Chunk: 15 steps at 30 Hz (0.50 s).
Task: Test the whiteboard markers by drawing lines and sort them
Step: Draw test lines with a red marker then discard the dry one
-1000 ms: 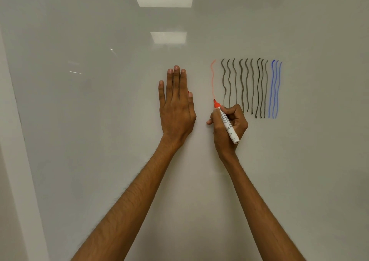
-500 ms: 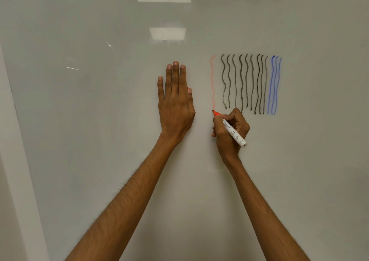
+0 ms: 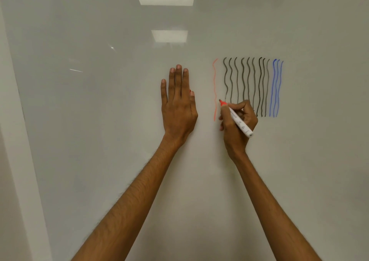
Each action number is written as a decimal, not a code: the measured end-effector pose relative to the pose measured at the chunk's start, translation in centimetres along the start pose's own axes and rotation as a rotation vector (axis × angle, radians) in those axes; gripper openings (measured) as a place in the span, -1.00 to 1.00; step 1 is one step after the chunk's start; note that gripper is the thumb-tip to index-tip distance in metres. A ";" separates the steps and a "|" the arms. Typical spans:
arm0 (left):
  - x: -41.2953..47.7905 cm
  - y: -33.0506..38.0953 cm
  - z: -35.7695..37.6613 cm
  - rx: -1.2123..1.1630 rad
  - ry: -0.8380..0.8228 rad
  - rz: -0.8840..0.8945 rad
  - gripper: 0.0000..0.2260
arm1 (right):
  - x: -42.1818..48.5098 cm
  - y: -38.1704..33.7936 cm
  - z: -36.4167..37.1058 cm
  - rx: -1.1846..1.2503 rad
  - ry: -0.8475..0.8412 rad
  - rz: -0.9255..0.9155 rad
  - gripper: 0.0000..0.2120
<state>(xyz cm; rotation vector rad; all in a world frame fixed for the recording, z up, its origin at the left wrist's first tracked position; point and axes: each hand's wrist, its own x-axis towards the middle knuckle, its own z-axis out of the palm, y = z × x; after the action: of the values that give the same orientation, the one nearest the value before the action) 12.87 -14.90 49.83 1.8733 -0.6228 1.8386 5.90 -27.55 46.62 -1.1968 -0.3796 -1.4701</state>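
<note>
The right hand (image 3: pixel 237 123) covers the lower ends of the black lines (image 3: pixel 242 79) nearest it, so their full length cannot be seen there. A speck of red (image 3: pixel 190 90) peeks out behind the left hand (image 3: pixel 178 108) at its thumb side; what it belongs to cannot be told. Both forearms are cut off at the bottom edge.

Counted on the whiteboard (image 3: pixel 99 120): one pale orange-red wavy line (image 3: pixel 215 88), nine black wavy lines, three blue wavy lines (image 3: pixel 276 88), running left to right in that order. One marker (image 3: pixel 236 118) is in view.

The right hand's grip is closed around the marker, white barrel pointing toward four o'clock, orange-red tip (image 3: pixel 221 101) toward ten o'clock, just beside the orange-red line; whether it touches the board cannot be told. The left hand lies flat, fingers together pointing to twelve o'clock, palm against the board at nine o'clock from the marker, holding nothing that can be made out.

Two ceiling lights (image 3: pixel 169 36) reflect in the board's upper part.
</note>
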 end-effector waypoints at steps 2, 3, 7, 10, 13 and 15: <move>0.0 0.0 0.0 -0.001 -0.003 0.002 -0.52 | 1.2 -0.9 0.7 0.043 -0.048 -0.015 -0.84; 0.0 0.1 0.0 0.000 -0.003 0.002 -0.52 | 1.9 -1.3 1.2 0.048 -0.075 -0.019 -0.87; -0.1 0.1 0.0 -0.003 0.000 0.001 -0.52 | 4.0 -2.4 3.1 0.038 -0.140 -0.050 -0.86; -0.1 0.0 0.0 -0.001 0.002 -0.001 -0.51 | 5.2 -3.0 4.4 0.046 -0.130 -0.072 -0.83; -0.1 0.1 0.0 -0.002 0.010 0.005 -0.51 | 6.3 -2.9 5.1 0.046 -0.101 -0.078 -0.83; -0.1 0.1 0.1 -0.003 0.016 0.004 -0.52 | 6.7 -2.5 5.3 0.043 -0.088 -0.077 -0.83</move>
<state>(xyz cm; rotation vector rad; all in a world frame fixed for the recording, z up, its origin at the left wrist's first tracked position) 12.92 -14.99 49.78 1.8555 -0.6238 1.8520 7.22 -26.33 55.39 -1.2268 -0.5205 -1.4706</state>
